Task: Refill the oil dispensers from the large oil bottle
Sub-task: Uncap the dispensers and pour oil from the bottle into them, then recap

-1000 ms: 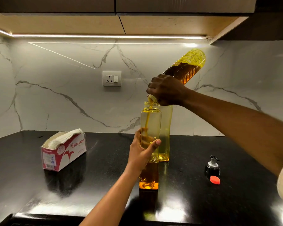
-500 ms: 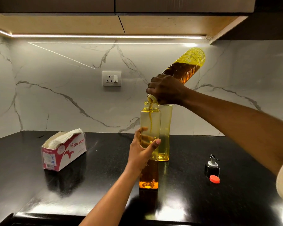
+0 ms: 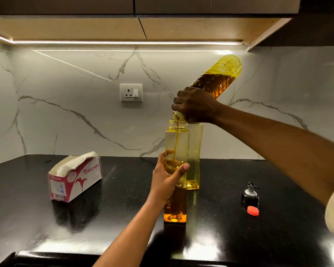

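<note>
Pouring is the step in hand: the right hand point(image 3: 196, 105) clamps the tilted large oil bottle point(image 3: 218, 79) by its neck, streaming oil into the front dispenser point(image 3: 176, 143), which the left hand point(image 3: 166, 182) grips upright. Next, probably righting the bottle before the brim, then moving to the second dispenser point(image 3: 195, 151) at one o'clock.

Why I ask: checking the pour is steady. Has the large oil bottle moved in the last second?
No. The large oil bottle keeps the same tilt and offset from the wall socket, mouth over the front dispenser.
</note>
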`<control>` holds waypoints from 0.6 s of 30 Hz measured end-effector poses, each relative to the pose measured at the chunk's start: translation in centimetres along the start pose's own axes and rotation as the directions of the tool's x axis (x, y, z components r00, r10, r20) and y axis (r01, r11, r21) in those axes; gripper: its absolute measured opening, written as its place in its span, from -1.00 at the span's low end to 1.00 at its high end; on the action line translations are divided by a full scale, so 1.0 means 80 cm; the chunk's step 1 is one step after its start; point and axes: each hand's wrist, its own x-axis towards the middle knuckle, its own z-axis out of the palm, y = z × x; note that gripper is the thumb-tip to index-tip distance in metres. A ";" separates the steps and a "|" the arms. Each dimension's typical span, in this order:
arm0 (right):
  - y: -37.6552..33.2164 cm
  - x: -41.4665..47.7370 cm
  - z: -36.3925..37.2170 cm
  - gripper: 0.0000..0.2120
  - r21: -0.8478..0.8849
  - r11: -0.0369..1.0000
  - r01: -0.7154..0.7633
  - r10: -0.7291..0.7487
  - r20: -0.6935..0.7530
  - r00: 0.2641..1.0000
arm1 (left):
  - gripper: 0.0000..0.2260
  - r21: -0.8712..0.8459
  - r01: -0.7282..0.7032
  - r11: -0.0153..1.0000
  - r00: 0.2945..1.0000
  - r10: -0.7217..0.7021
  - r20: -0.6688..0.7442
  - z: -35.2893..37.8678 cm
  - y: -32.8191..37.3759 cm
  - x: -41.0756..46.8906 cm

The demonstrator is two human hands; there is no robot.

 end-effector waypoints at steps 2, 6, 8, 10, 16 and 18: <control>0.001 0.000 0.000 -0.86 0.008 1.000 -0.005 0.005 0.002 1.000 | -0.26 0.007 0.001 1.000 1.000 -0.001 0.002 0.000 -0.002 0.001; 0.001 0.001 0.000 -0.84 0.005 1.000 0.001 -0.001 0.004 1.000 | -0.27 0.020 0.000 1.000 1.000 0.000 0.001 -0.001 -0.004 0.001; 0.001 0.001 -0.001 -0.83 0.003 1.000 0.010 -0.010 0.004 1.000 | -0.27 0.021 -0.001 1.000 1.000 0.001 0.000 -0.001 -0.003 0.001; 0.000 0.002 -0.001 -0.84 0.006 1.000 0.013 -0.013 0.003 1.000 | -0.27 0.021 -0.001 1.000 1.000 0.001 0.001 -0.001 -0.002 0.000; 0.000 0.001 -0.001 -0.83 0.001 1.000 0.006 -0.006 0.007 1.000 | -0.17 0.017 0.000 1.000 1.000 0.000 0.005 -0.001 -0.003 0.000; 0.001 0.001 -0.001 -0.83 -0.007 1.000 0.013 -0.013 0.013 1.000 | -0.19 0.021 0.000 1.000 1.000 0.000 0.004 -0.001 -0.002 0.000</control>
